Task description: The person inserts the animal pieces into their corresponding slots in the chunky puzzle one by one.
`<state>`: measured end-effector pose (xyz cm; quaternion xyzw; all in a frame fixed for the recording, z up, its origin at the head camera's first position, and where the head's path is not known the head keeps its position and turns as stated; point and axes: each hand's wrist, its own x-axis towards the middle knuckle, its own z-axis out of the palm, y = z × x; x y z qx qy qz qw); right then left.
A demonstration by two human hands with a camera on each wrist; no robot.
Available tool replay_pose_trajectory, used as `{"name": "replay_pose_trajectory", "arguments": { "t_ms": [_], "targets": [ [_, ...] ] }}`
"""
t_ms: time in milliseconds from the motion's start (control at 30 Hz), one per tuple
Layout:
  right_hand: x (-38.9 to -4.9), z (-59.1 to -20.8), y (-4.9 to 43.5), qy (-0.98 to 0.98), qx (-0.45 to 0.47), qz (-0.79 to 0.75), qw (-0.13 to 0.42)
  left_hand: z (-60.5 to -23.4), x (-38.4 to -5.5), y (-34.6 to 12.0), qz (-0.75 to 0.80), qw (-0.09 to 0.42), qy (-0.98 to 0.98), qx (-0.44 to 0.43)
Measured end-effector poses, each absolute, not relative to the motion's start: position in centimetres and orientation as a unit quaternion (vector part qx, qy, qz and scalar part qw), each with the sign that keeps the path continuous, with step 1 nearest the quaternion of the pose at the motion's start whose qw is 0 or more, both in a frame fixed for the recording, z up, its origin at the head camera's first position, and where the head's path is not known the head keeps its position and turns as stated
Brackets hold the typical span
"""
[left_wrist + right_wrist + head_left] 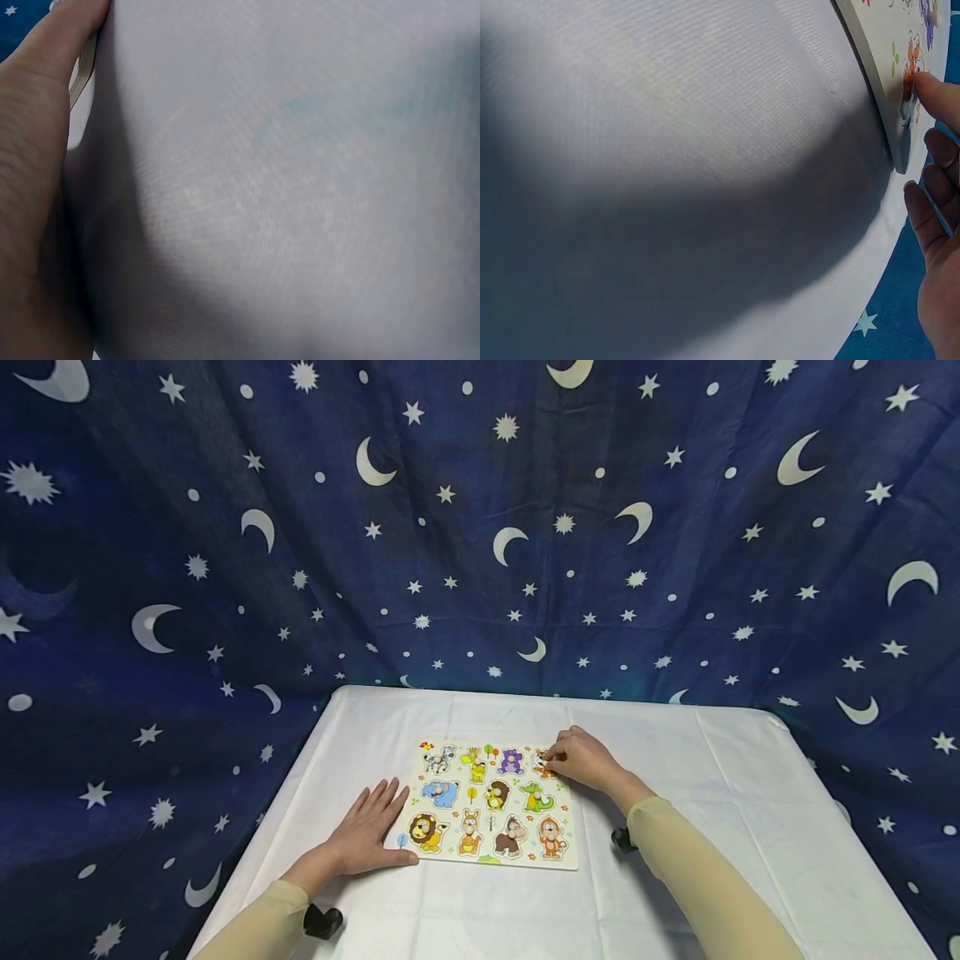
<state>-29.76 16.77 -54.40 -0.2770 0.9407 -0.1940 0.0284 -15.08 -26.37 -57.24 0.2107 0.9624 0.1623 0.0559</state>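
Note:
A wooden animal peg puzzle board [491, 852] lies flat on the table. My left hand [367, 835] rests with spread fingers along its left edge, the thumb at the near left corner; part of this hand [34, 142] shows in the left wrist view. At the far right corner, my right hand [588, 760] pinches the orange tiger piece [542, 768], partly covering it. In the right wrist view a fingertip sits on the tiger piece [910, 71], with the other fingers bent beside the board's corner. Next to it is the purple animal piece [512, 762].
Several other pieces sit in the board, among them the lion [426, 832], elephant [440, 793], crocodile [537, 799] and monkey [551, 837]. A white cloth [480, 914] covers the table. Behind hangs a dark blue curtain [465, 577] with moons and stars.

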Motion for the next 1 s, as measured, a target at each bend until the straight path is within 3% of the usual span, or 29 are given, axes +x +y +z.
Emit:
{"name": "replay_pose_trajectory", "arguments": {
  "t_ms": [500, 1000],
  "targets": [
    [-28.7, -54.0, 17.6, 0.944, -0.260, -0.202, 0.009, -56.8, -15.7, -26.4, 0.160, 0.069, 0.962, 0.212],
    [-25.1, -53.3, 24.4, 0.953, -0.203, -0.219, -0.043, -55.0, -16.6, -27.3, 0.214, 0.107, 0.959, 0.155]
  ]
}}
